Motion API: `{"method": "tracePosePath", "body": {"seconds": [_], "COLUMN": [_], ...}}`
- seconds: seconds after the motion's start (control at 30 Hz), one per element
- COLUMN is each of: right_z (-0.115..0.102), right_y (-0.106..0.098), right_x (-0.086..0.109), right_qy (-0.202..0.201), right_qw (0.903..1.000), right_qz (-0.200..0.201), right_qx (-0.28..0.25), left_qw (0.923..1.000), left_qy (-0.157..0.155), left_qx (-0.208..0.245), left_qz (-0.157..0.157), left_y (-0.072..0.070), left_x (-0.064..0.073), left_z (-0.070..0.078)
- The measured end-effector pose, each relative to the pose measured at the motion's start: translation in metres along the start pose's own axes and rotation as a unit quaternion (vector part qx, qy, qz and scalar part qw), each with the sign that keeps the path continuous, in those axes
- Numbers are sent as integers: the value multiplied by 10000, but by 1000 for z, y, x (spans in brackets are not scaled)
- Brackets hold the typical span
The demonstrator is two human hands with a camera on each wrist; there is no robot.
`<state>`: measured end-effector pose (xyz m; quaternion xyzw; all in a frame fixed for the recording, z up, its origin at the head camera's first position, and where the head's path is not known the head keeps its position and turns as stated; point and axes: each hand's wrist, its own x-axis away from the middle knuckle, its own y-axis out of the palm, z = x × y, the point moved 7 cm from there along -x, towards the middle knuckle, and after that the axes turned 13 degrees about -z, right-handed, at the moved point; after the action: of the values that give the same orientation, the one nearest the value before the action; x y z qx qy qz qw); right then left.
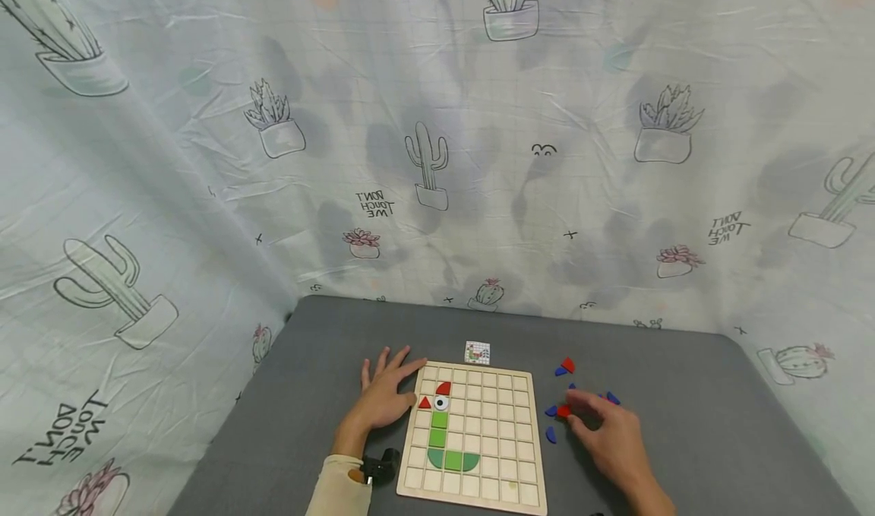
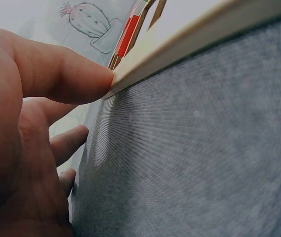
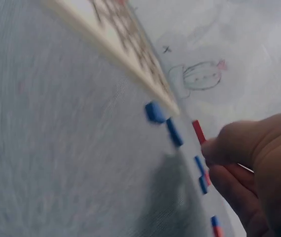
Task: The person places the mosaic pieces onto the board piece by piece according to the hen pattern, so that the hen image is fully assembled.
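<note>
A wooden grid board (image 1: 507, 425) lies on the grey table. Set in its squares are a red quarter piece (image 1: 443, 388), a red triangle (image 1: 425, 403), a white eye piece (image 1: 441, 403), several green squares (image 1: 439, 420) and two dark green quarter pieces (image 1: 471, 462). My left hand (image 1: 384, 398) rests at the board's upper left, fingers spread, with thumb and index finger touching its edge. To the right of the board, my right hand (image 1: 611, 438) pinches a red piece (image 3: 198, 131) between thumb and fingertips.
Blue pieces (image 1: 551, 435) and red pieces (image 1: 568, 365) are scattered around my right hand. A small printed pattern card (image 1: 477, 352) lies behind the board. A cactus-print curtain (image 1: 437, 258) hangs behind and beside the table (image 1: 328, 333).
</note>
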<state>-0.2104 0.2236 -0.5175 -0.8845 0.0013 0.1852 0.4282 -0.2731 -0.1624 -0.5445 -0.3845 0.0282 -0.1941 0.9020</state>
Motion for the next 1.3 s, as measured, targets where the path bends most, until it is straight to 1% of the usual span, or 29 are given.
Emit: {"method": "tracePosePath", "body": {"seconds": [0.13, 0.2, 0.3, 0.43, 0.57, 0.63, 0.67, 0.73, 0.83, 0.87, 0.93, 1.1, 1.17, 1.23, 1.3], "right_z": [-7, -7, -3, 2, 1, 0, -1, -2, -6, -7, -8, -8, -8, -11, -17], "right_y": [1, 2, 0, -3, -8, -8, -6, 0, 9, 10, 11, 5, 3, 3, 3], "right_x": [-1, 0, 5, 16, 27, 29, 30, 30, 30, 30, 32, 38, 41, 42, 41], "right_qy": [33, 76, 123, 229, 268, 337, 417, 578, 709, 725, 697, 540, 477, 459, 465], "right_qw": [9982, 9967, 9945, 9916, 9943, 9954, 9952, 9934, 9906, 9905, 9913, 9958, 9970, 9976, 9977], "right_qz": [-527, -751, -1006, -1255, -1033, -861, -837, -926, -1132, -1140, -1086, -634, -495, -455, -496], "right_qx": [-294, -290, -266, -230, 33, 239, 294, 364, 282, 257, 278, 386, 346, 249, 85], "left_qw": [10000, 10000, 10000, 10000, 10000, 10000, 10000, 10000, 10000, 10000, 10000, 10000, 10000, 10000, 10000], "left_qy": [10, 21, 32, 63, 41, 33, 10, 10, 29, 12, 3, 8, 14, 14, 5], "left_qx": [-25, -21, -13, 27, -11, -40, -59, -79, -61, -65, -53, 14, 29, 9, -11], "left_qz": [-19, -46, -77, -64, -46, -27, -28, -13, -10, -34, -58, -57, -34, -11, 3], "left_y": [1, 1, 2, 1, 1, 0, 0, -1, -1, 0, 1, 2, 2, 2, 2], "left_x": [0, -1, -1, 0, 0, 0, 0, -1, -1, -1, -1, 0, -1, -1, -1], "left_z": [-1, -1, -1, 1, 0, 0, -1, -1, -3, -3, -4, -4, -3, -4, -4]}}
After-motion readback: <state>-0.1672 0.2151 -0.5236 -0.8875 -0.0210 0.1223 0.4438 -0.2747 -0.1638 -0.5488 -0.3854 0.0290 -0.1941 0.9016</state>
